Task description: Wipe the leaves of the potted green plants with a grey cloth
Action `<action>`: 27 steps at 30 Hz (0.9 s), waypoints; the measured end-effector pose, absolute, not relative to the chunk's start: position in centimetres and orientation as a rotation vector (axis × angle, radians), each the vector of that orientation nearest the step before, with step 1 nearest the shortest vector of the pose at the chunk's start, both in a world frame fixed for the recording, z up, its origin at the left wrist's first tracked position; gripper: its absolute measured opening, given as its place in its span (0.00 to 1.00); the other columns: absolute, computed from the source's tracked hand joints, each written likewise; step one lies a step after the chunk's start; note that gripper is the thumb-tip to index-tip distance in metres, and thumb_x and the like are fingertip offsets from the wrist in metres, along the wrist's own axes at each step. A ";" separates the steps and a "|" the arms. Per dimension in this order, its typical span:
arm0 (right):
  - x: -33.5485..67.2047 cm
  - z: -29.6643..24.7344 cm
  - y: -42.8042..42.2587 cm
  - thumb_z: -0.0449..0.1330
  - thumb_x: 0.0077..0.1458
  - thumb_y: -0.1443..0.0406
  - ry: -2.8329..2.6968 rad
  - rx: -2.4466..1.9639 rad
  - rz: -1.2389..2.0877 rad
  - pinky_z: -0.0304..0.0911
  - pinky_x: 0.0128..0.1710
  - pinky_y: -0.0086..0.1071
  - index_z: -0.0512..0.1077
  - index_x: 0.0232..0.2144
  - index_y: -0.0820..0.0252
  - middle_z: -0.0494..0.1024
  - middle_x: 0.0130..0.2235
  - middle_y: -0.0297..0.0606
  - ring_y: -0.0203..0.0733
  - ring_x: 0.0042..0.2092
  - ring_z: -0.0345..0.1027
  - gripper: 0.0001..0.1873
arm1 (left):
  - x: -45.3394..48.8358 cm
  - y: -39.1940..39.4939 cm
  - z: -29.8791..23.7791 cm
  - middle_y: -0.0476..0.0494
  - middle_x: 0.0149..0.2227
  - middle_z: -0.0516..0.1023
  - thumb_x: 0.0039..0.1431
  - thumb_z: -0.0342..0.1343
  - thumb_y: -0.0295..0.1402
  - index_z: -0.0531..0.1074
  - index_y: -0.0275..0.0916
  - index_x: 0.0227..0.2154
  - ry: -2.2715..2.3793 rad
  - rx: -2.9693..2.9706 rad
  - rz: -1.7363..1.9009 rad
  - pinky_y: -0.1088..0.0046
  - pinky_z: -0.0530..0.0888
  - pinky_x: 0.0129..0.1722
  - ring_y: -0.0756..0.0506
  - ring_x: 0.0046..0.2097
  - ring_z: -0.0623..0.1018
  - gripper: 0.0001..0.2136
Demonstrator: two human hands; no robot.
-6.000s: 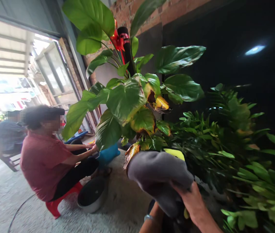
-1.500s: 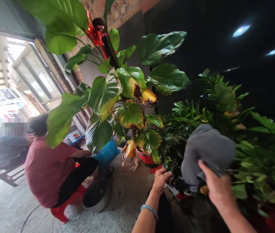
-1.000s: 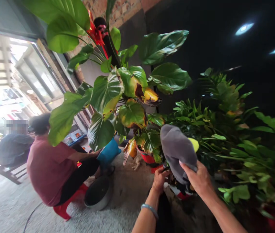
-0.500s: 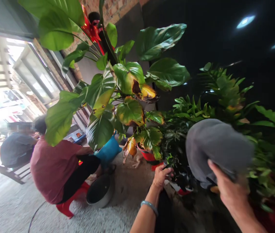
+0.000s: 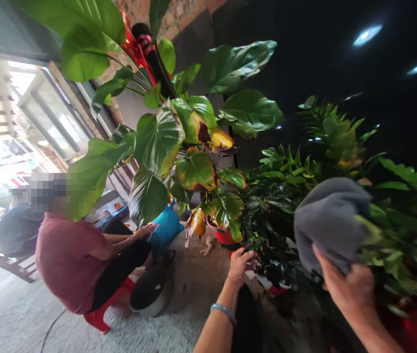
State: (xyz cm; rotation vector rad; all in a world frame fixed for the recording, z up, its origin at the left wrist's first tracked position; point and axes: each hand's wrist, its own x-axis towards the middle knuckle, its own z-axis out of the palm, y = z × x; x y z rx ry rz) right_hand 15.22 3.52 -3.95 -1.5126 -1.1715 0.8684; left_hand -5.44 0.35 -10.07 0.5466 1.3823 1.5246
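Observation:
A soft grey cloth (image 5: pixel 329 220) is bunched in my right hand (image 5: pixel 348 287), its folds raised against the green foliage (image 5: pixel 396 245) on the right. My left hand (image 5: pixel 243 264) is lower and further left, with its fingers curled in at the edge of a small dark-leaved plant (image 5: pixel 267 235). The exact spot those fingers grip is hidden among the leaves. Just beyond the left hand stands a red pot (image 5: pixel 223 235) under a tall broad-leaved plant (image 5: pixel 197 169), some of whose leaves are yellow and brown.
To the left a person in a pink shirt (image 5: pixel 65 264) sits on a red stool (image 5: pixel 98 318). A round dark basin (image 5: pixel 149 291) rests on the concrete floor beside that person. Behind is a blue bag-like object (image 5: pixel 166 228). A black shiny wall (image 5: pixel 322 59) backs the plants.
The grey cloth in my right hand has shifted slightly and changed its folds, uncovering leaves on its right. My left hand has hardly moved. The seated person's arm is now extended over the knees.

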 end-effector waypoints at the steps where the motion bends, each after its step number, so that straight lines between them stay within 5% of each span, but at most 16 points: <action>1: 14.6 -5.0 3.6 0.58 0.29 0.45 -1.208 -1.513 0.940 0.65 0.39 0.47 0.65 0.20 0.50 0.79 0.28 0.52 0.63 0.39 0.73 0.19 | -5.5 0.4 -10.2 0.47 0.24 0.73 0.26 0.68 0.45 0.68 0.36 0.23 1.384 0.526 1.545 0.74 0.64 0.23 0.51 0.25 0.70 0.22; 6: 12.6 -10.0 -0.8 0.57 0.23 0.49 -1.369 -1.513 1.272 0.67 0.30 0.43 0.68 0.14 0.49 0.76 0.18 0.40 0.58 0.27 0.73 0.14 | -5.7 0.4 -10.2 0.47 0.24 0.74 0.24 0.68 0.46 0.67 0.37 0.23 1.393 0.474 1.580 0.74 0.65 0.23 0.50 0.25 0.72 0.24; 13: 12.3 -6.8 0.5 0.55 0.32 0.44 -1.254 -1.487 1.152 0.65 0.41 0.40 0.70 0.24 0.51 0.81 0.32 0.47 0.57 0.40 0.73 0.21 | -6.0 0.2 -9.9 0.45 0.26 0.77 0.24 0.69 0.47 0.66 0.37 0.23 1.381 0.445 1.627 0.76 0.65 0.21 0.51 0.24 0.71 0.25; 19: 12.5 -11.1 2.3 0.55 0.24 0.50 -1.277 -1.603 1.243 0.66 0.32 0.46 0.64 0.15 0.47 0.75 0.18 0.43 0.60 0.29 0.72 0.13 | -6.0 -0.2 -9.7 0.44 0.26 0.78 0.24 0.70 0.47 0.67 0.36 0.23 1.376 0.464 1.612 0.77 0.65 0.21 0.52 0.24 0.71 0.26; 23: 13.7 -11.4 -1.0 0.57 0.23 0.49 -1.254 -1.593 1.347 0.69 0.36 0.43 0.69 0.17 0.50 0.79 0.23 0.43 0.58 0.33 0.74 0.16 | -6.0 -0.3 -9.5 0.45 0.25 0.77 0.23 0.70 0.48 0.68 0.36 0.22 1.376 0.457 1.613 0.78 0.65 0.21 0.52 0.23 0.71 0.26; 27: 14.8 -5.8 -0.3 0.60 0.27 0.43 -1.030 -1.644 1.145 0.68 0.36 0.45 0.69 0.21 0.52 0.80 0.28 0.49 0.61 0.39 0.73 0.22 | -6.0 -0.2 -9.2 0.49 0.22 0.73 0.21 0.70 0.47 0.69 0.36 0.21 1.405 0.433 1.645 0.77 0.64 0.21 0.52 0.24 0.69 0.24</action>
